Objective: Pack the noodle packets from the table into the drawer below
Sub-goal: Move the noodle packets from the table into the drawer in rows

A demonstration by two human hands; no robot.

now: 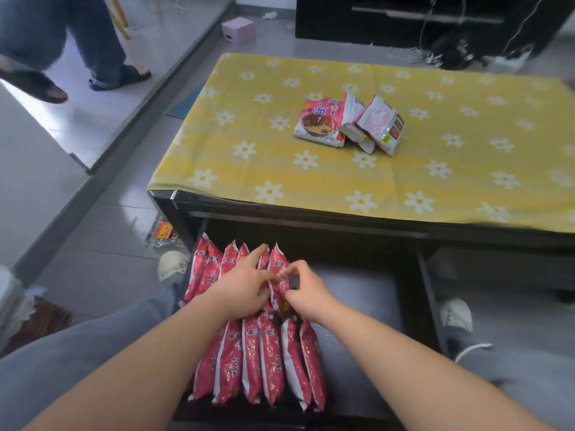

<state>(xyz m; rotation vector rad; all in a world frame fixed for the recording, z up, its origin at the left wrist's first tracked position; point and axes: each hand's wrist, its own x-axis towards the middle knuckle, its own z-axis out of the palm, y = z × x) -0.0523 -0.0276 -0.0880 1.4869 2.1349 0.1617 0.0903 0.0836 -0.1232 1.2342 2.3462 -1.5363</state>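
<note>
Nearest the camera, a front row of packets [264, 365] stands on edge in the drawer [357, 306], leaning side by side against its left part. Just behind it a back row [214, 269] stands the same way, and both hands work at its right end. The left hand [245, 284] lies over the tops of the packets with its fingers [259, 255] spread and pressing them leftward. The right hand [306, 287] pinches the upper edge of the end packet [278, 269], thumb and forefinger closed narrow on the wrapper. The step looks like seating this packet upright against the row.

The right part of the drawer is bare, so nothing props the rows from that side. If either hand lets go before the end packet leans firmly on its neighbour, it may flop to the right and take others with it. The wrappers look slick, so a pinch on the thin sealed edge could slip. Pressing hard with the left hand could crush the brittle noodles inside.

Beyond the drawer, the table [466, 188] with its yellow flowered cloth carries three loose packets [348, 122], one flat and two tilted against it, well apart from the hands. These are yet to be packed. Farther off, another person's legs [93, 42] stand on the floor at the upper left.
</note>
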